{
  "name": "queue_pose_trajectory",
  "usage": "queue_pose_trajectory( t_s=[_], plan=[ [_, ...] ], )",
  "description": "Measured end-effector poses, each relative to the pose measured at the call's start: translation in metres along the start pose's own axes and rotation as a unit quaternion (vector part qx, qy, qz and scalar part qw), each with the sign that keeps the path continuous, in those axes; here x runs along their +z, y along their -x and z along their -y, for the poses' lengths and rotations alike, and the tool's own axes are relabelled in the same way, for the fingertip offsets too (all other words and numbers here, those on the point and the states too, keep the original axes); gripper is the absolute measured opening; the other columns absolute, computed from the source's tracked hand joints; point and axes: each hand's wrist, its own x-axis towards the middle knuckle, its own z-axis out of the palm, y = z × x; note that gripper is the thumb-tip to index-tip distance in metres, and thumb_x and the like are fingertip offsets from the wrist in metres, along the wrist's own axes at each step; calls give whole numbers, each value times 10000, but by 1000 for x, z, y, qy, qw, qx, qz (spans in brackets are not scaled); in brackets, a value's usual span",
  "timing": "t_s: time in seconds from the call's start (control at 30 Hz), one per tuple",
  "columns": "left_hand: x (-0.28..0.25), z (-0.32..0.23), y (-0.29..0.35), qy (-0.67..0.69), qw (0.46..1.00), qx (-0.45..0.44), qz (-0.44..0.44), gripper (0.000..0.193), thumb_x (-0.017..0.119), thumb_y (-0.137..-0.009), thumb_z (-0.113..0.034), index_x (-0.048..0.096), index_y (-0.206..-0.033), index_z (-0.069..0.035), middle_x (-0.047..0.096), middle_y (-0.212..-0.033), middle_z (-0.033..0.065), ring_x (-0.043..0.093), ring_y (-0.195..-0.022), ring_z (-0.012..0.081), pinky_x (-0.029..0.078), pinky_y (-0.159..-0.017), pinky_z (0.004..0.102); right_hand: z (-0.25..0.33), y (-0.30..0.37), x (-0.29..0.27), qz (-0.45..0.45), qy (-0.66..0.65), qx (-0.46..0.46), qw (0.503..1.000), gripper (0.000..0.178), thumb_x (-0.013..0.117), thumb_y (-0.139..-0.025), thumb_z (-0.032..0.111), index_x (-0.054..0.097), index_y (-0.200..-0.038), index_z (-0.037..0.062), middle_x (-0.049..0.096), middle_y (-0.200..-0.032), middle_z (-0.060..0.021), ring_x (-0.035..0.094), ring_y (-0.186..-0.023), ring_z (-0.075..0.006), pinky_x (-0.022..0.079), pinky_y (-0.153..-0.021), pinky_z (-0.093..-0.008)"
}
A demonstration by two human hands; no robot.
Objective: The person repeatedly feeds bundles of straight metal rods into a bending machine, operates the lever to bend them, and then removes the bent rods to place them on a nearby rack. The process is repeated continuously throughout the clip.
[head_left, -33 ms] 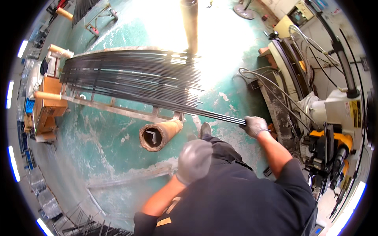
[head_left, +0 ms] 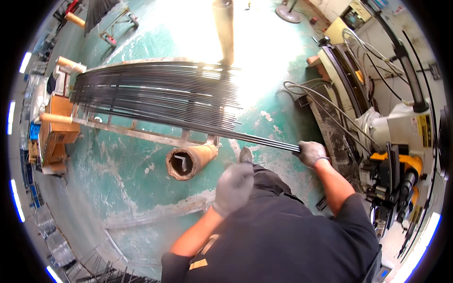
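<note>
My right hand (head_left: pixel 312 153), in a grey glove, is closed around the ends of a few thin black rods (head_left: pixel 266 141). These stick out to the right past the others, along the near side of a wide layer of long black rods (head_left: pixel 155 92). The layer lies across a metal rack (head_left: pixel 155 137). My left hand (head_left: pixel 233 188), also gloved, hovers in front of my body, off the rods. Motion blurs its fingers, so their pose is unclear. Beside it, a thick brown cardboard tube (head_left: pixel 203 155) covers a post of the rack.
A machine with hoses and a yellow part (head_left: pixel 410 165) stands at the right. Another brown tube (head_left: pixel 224 33) rises at the rack's far side. A wooden cabinet (head_left: pixel 61 122) is at the left. A metal frame (head_left: pixel 155 219) lies on the green floor.
My right hand has shifted slightly to the right, with the gripped rods stretching along with it. My left hand has moved a little and its fingers are more blurred.
</note>
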Motion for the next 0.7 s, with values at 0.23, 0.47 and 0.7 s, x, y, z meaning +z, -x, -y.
queue_pose_trajectory(
  t_s=[0.23, 0.47, 0.7],
  plan=[
    [32, 147, -3, 539, 690, -456, -161, 433, 658, -1030, -403, 707, -833, -21, 722, -911, 124, 684, -956, 326, 556, -926, 502, -101, 154, 31, -153, 31, 49, 986, 144, 732, -824, 267, 662, -847, 144, 713, -793, -137, 715, -804, -377, 548, -728, -510],
    [50, 120, -21, 636, 579, -391, -328, 348, 583, -1070, -375, 577, -953, -47, 654, -974, 171, 664, -1016, 363, 542, -1004, 577, -130, 172, 52, -312, 34, -26, 949, 106, 707, -788, 204, 628, -752, 143, 670, -701, -97, 692, -680, -329, 538, -634, -471],
    [84, 115, -41, 580, 528, -398, -475, 280, 575, -1062, -362, 622, -1054, -85, 674, -1105, 169, 668, -1036, 387, 565, -961, 593, -205, 197, 53, -338, 40, -24, 940, 84, 689, -774, 173, 617, -742, 146, 660, -693, -98, 686, -664, -310, 534, -622, -449]
  ],
)
